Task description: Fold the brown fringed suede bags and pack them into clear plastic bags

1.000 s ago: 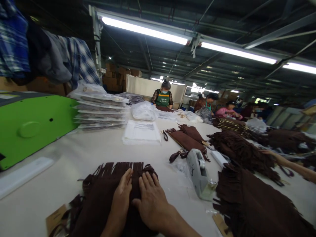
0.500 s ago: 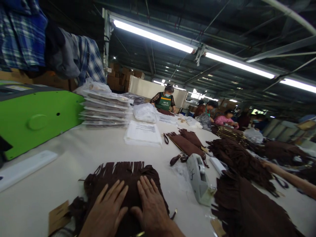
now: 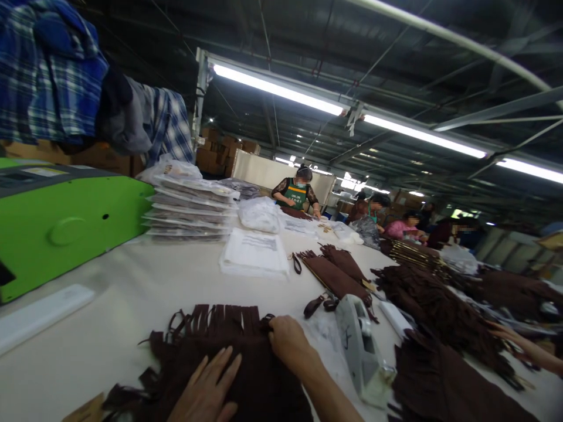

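A dark brown fringed bag (image 3: pixel 246 363) lies flat on the white table in front of me, its fringe strips pointing away and to the left. My left hand (image 3: pixel 209 384) rests on the bag with fingers stretched out. At the bag's far right corner, my right hand (image 3: pixel 288 346) has its fingers closed on the edge by the fringe. A brown card tag (image 3: pixel 83 410) sticks out at the bag's lower left. Just right of my right forearm stands a grey tape dispenser (image 3: pixel 363 351), beside crumpled clear plastic.
A green machine (image 3: pixel 74 220) stands at left, near a stack of bagged goods (image 3: pixel 189 208) and white plastic bags (image 3: pixel 255 252). More brown fringed bags (image 3: pixel 457 375) cover the right side. A co-worker's hand (image 3: pixel 514 337) reaches in there; several people work farther back.
My right hand has moved from lying flat on the bag to its far right corner and closed there. My left hand stays flat on the bag. The view has tilted up slightly.
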The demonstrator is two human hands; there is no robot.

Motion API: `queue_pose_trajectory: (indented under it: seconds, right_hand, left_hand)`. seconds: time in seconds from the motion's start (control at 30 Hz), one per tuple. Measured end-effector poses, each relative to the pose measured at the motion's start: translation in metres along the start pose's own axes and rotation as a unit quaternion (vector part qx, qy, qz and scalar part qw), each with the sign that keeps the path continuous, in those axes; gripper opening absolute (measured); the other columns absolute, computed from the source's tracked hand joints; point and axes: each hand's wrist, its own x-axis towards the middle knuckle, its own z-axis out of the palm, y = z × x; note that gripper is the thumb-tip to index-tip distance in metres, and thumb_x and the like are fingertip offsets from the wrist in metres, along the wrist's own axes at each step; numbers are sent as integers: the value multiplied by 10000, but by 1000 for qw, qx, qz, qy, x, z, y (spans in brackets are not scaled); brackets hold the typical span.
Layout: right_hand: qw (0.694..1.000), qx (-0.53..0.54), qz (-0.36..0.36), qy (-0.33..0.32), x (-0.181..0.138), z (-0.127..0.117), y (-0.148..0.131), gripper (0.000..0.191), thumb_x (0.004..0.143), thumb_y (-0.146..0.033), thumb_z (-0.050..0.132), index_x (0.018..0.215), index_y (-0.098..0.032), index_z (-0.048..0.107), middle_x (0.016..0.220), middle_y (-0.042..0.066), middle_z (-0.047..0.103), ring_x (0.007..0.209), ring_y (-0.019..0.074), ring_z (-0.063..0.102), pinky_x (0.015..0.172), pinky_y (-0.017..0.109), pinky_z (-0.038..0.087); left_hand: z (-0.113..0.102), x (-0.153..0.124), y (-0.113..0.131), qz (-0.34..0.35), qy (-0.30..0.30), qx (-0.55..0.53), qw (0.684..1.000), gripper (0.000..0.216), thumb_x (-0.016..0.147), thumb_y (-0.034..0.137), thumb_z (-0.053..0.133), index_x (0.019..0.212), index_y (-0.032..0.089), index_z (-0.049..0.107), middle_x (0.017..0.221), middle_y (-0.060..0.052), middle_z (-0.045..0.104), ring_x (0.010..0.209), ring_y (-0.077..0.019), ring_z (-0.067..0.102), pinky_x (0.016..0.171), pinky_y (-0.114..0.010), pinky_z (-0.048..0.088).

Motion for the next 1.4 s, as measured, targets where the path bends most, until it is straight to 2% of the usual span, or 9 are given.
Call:
queue_pose_trajectory:
  seconds: [0.2, 0.4, 0.5, 0.63, 0.77, 0.9, 1.1, 1.23, 1.4]
  right_hand:
    - [1000, 4, -8, 16, -10, -3, -2, 341, 786, -18, 431, 879, -193, 708, 906, 102, 717, 837, 228, 659, 731, 303, 476]
    - [989, 124, -52, 64, -49, -3, -11, 269, 932, -203, 462, 1027, -261, 707, 1147, 40, 693, 1189, 250, 538, 1043, 420, 356]
    - [973, 210, -91, 9, -62, 1, -12, 393, 943, -304, 495, 1324, -234, 561, 1418, 51, 518, 1383, 273, 355, 1166, 514, 177]
    - [949, 296, -111, -26, -71, -3, -12, 495, 983, -404, 411, 1456, -264, 366, 1540, 20, 314, 1439, 240, 236, 1187, 500, 146]
    - [954, 272, -130, -10, -73, 9, -16, 596, 909, -404, 567, 1452, -265, 364, 1540, 11, 293, 1442, 275, 221, 1194, 513, 111]
    - [949, 273, -152, -36, -71, 30, -18, 655, 801, -369, 710, 1398, -266, 461, 1500, 10, 355, 1414, 312, 288, 1194, 521, 78]
    - [939, 287, -191, 1, -68, 9, -57, 504, 883, -392, 602, 1367, -281, 517, 1453, 8, 470, 1369, 294, 371, 1168, 483, 189]
    - [924, 216, -306, -80, -78, 6, -108, 364, 807, -350, 684, 1165, -292, 654, 1169, 35, 679, 1090, 280, 582, 965, 426, 423]
    - [928, 73, -360, -64, -90, 38, -131, 610, 625, -204, 715, 1219, -252, 583, 1201, 69, 641, 1015, 318, 583, 836, 444, 462]
  left_hand:
    - [2, -1, 3, -7, -6, 1, 1000, 699, 739, 193, 659, 1397, 305, 453, 1370, -57, 572, 1179, -245, 602, 972, -343, 514]
    - [17, -4, 4, -23, -39, 25, 999, 723, 718, 174, 646, 1401, 289, 439, 1398, -73, 541, 1225, -269, 562, 985, -447, 496]
    - [22, -7, 1, -30, -43, 8, 999, 730, 737, 180, 638, 1419, 308, 411, 1415, -65, 524, 1250, -264, 538, 1010, -460, 469]
    - [19, -5, 3, -61, -51, -37, 996, 707, 747, 166, 630, 1409, 317, 431, 1417, -70, 522, 1264, -267, 522, 1049, -470, 425]
    - [-4, 4, 18, -95, -90, -79, 988, 679, 742, 102, 596, 1383, 288, 469, 1417, -83, 522, 1289, -263, 495, 1070, -503, 389]
    - [-47, 8, 16, -132, -85, -98, 983, 577, 777, 95, 570, 1324, 275, 532, 1406, -56, 543, 1273, -210, 519, 1055, -398, 440]
    - [-113, -72, -45, -261, 7, 43, 964, 380, 902, 226, 446, 1251, 252, 593, 1262, -66, 650, 1146, -221, 612, 988, -386, 500]
    - [-132, -118, -54, -312, -58, 80, 945, 425, 831, 147, 497, 1232, 247, 597, 1227, -64, 655, 1110, -235, 616, 960, -375, 503]
    - [-145, -94, -34, -333, -144, 93, 927, 579, 801, 26, 507, 1311, 299, 522, 1087, -51, 647, 996, -233, 613, 867, -381, 497]
